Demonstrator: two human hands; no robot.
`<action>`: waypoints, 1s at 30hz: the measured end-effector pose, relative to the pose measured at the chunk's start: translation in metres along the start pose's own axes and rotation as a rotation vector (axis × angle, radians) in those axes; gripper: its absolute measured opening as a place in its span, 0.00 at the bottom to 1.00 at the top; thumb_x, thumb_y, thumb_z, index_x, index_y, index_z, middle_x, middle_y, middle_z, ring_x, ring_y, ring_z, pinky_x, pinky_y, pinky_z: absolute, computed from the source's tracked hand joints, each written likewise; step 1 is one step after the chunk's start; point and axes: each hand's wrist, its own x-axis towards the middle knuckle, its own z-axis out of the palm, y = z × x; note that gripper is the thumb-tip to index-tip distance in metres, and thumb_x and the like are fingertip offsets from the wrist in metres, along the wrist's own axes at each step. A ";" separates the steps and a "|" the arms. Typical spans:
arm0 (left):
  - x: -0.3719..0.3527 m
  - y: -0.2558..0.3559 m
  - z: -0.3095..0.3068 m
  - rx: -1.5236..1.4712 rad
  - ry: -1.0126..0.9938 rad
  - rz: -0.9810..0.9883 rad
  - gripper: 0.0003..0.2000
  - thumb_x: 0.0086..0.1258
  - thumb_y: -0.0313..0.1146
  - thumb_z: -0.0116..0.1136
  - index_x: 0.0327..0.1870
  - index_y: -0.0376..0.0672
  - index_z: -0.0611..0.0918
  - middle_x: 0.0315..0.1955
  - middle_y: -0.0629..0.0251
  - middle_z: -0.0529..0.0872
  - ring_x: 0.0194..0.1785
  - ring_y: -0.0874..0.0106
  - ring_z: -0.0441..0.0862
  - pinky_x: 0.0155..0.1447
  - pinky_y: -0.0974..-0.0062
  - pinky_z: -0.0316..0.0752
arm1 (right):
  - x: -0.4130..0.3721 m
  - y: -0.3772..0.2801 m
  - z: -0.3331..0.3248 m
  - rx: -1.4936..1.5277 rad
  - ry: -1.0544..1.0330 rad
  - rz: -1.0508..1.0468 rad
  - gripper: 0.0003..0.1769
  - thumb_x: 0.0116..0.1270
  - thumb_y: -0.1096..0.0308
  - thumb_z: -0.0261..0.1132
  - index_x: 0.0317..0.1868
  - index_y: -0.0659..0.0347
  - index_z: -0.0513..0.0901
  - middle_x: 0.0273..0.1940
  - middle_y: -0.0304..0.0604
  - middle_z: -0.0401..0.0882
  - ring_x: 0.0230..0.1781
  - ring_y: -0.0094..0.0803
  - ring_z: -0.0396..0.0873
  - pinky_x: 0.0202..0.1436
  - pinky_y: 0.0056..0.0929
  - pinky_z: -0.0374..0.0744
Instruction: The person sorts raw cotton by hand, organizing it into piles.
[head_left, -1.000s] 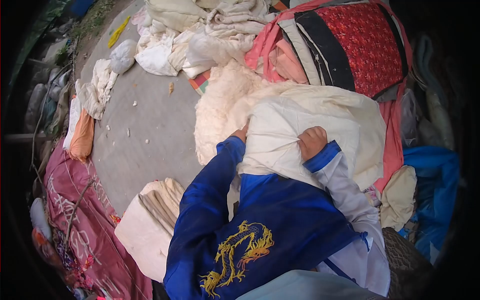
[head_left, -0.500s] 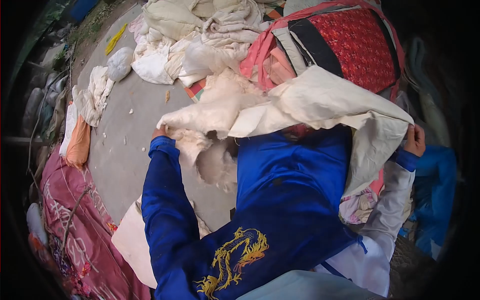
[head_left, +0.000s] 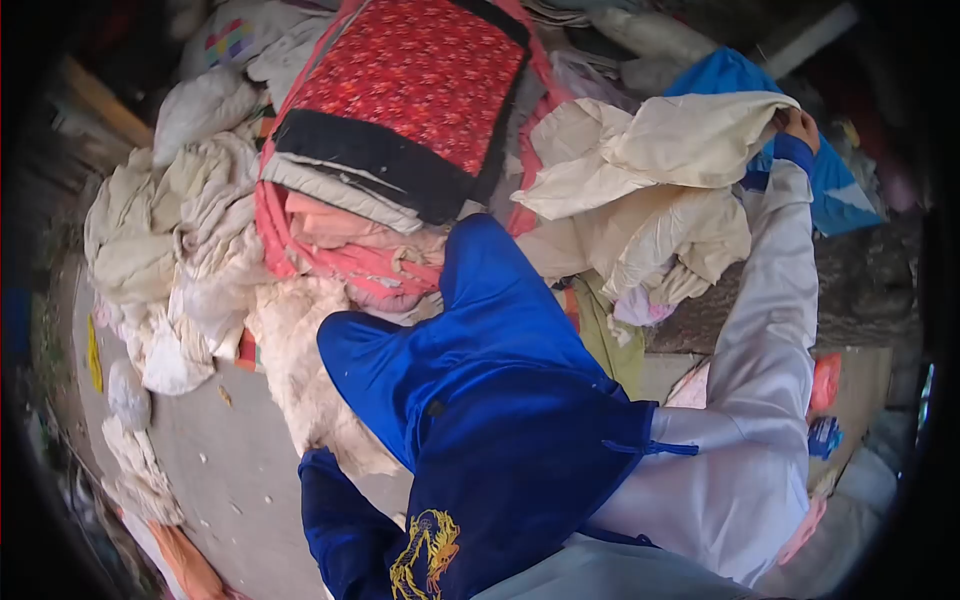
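Your right hand [head_left: 797, 125] has its fingers clenched on the corner of one cream cloth [head_left: 680, 140], held up at the upper right over a blue tarp [head_left: 835, 195]. Your left hand is hidden. One red quilt [head_left: 410, 80] lies ahead, with one cotton wad [head_left: 300, 370] on the floor [head_left: 220, 460] beside it. Your jacket [head_left: 500, 400] blocks the middle.

One camera on the head looks steeply down, very near the blue jacket [head_left: 500, 400] at lower centre, with the cloth heap [head_left: 190, 220] above.
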 end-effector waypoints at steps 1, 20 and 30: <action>-0.002 0.006 0.001 0.003 0.020 0.003 0.31 0.55 0.39 0.72 0.62 0.42 0.76 0.63 0.42 0.72 0.60 0.48 0.77 0.63 0.60 0.74 | 0.000 0.008 -0.015 -0.013 -0.037 -0.026 0.15 0.65 0.71 0.67 0.47 0.73 0.79 0.42 0.52 0.83 0.38 0.38 0.85 0.42 0.34 0.87; -0.166 0.035 -0.002 0.063 0.113 0.307 0.18 0.68 0.25 0.57 0.59 0.33 0.75 0.62 0.46 0.72 0.61 0.57 0.74 0.63 0.66 0.72 | -0.364 0.330 0.014 -1.274 -1.364 0.314 0.48 0.62 0.76 0.56 0.79 0.42 0.42 0.58 0.63 0.75 0.57 0.54 0.78 0.59 0.49 0.77; -0.213 0.073 -0.009 0.051 -0.015 0.148 0.18 0.69 0.25 0.56 0.59 0.32 0.75 0.60 0.46 0.74 0.60 0.58 0.75 0.63 0.66 0.72 | -0.419 0.421 0.115 -1.228 -1.869 0.440 0.35 0.64 0.76 0.52 0.72 0.49 0.60 0.56 0.62 0.75 0.58 0.54 0.78 0.59 0.48 0.77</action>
